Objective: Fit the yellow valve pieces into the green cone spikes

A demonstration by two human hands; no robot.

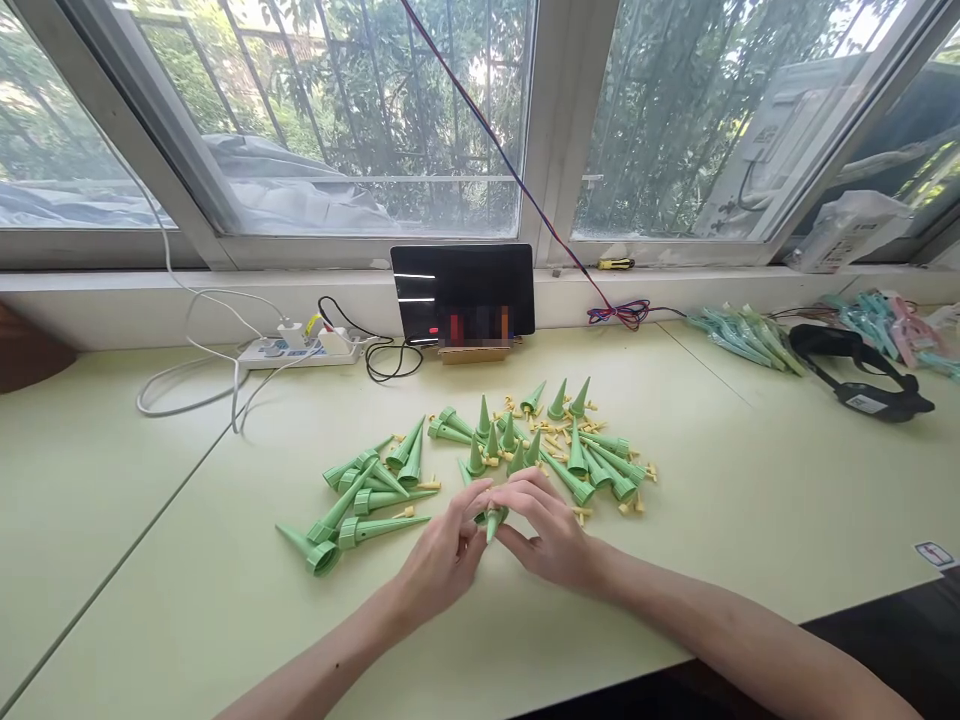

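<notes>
Close together over the table (420, 640), my left hand (448, 545) and my right hand (546, 528) are both closed on one green plastic spike (493, 524). Its pointed end faces down toward me, and fingers cover much of its wide end. Left of my hands lies a loose group of green hollow spikes (382, 500). Beyond my fingers, more green spikes (508, 435) stand on their wide ends or lie on their sides. Small yellow valve-like pieces (556, 440) are scattered among them, and some appear fitted to spikes.
A tablet (465, 295) leans on a cardboard stand at the window wall. A power strip (300, 350) with white cables lies to its left. Bundled red-blue wire (619, 314), bagged spikes (742, 338) and a black head strap (862, 375) lie to the right.
</notes>
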